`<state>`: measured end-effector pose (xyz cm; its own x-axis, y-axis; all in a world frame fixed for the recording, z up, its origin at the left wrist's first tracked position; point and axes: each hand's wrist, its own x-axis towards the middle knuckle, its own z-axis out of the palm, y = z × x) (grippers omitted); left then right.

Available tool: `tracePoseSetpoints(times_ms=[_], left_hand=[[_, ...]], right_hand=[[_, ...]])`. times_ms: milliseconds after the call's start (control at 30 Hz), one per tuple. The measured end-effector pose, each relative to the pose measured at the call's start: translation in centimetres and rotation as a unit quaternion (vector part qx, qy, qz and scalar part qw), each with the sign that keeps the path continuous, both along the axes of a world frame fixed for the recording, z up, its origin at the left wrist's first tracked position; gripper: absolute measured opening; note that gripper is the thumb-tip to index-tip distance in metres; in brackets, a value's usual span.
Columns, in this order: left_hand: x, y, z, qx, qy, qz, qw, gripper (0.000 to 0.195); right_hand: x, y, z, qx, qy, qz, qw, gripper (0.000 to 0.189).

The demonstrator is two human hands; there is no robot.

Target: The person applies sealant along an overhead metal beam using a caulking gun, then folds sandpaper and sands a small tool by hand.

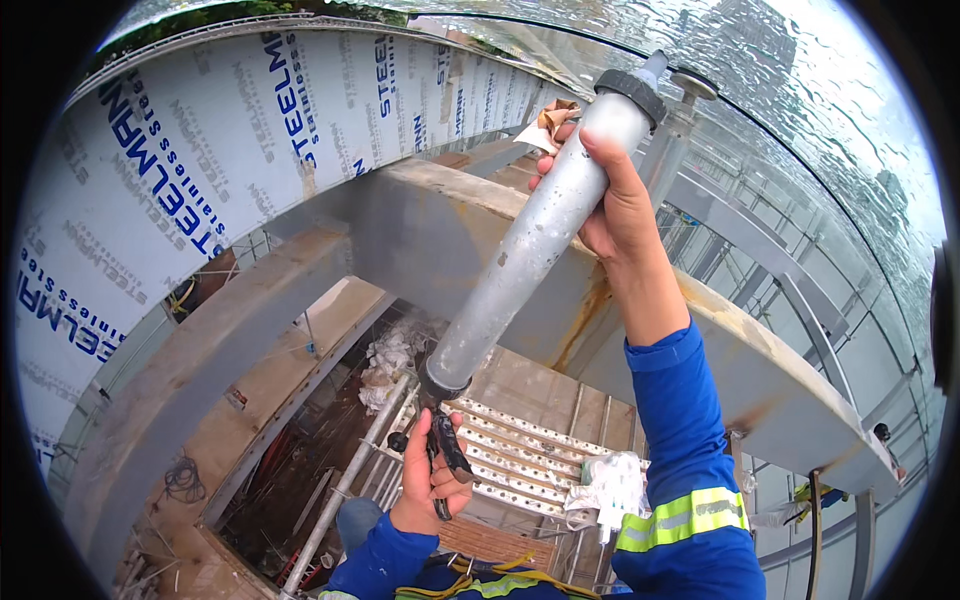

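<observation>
A metal-barrelled sealant gun (525, 232) slants up and to the right in front of me. My left hand (435, 480) grips its black handle and trigger (448, 450) at the lower end. High on the barrel, just below the black end cap (630, 97), my right hand (619, 202) is wrapped around it. Crumpled brown-and-white paper (553, 127) sticks out by the right fingers. The pale nozzle (654, 66) points up at the dark seam along the wet glass panel (832, 127); whether it touches cannot be made out. A round glass fitting (694, 82) is beside it.
Rust-stained grey steel beams (465, 225) cross below the gun. Film-covered Steelmann stainless cladding (225, 135) curves along the left. Beneath are perforated scaffold planks (517, 457), plastic bags (611, 487), a scaffold tube (345, 487) and a deep drop. Another person (817, 495) is at the right.
</observation>
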<state>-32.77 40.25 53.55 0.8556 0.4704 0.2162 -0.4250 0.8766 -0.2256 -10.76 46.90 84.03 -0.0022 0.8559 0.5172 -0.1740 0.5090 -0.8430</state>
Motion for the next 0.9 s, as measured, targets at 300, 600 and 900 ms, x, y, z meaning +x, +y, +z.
tracePoseSetpoints(times_ms=[300, 600, 900], left_hand=[[-1.0, 0.4, -4.1, 0.102, 0.247, 0.292, 0.918, 0.058], [-3.5, 2.7, -0.5, 0.039, 0.135, 0.103, 0.985, 0.050], [-2.8, 3.2, 0.8, -0.016, 0.113, 0.009, 0.993, 0.049]], right_hand=[[-4.6, 1.2, -3.8, -0.035, 0.118, -0.087, 0.989, 0.040], [0.5, 2.3, -2.6, 0.012, 0.030, 0.056, 0.998, 0.052], [1.7, 4.5, -2.5, 0.010, 0.012, -0.100, 0.995, 0.046]])
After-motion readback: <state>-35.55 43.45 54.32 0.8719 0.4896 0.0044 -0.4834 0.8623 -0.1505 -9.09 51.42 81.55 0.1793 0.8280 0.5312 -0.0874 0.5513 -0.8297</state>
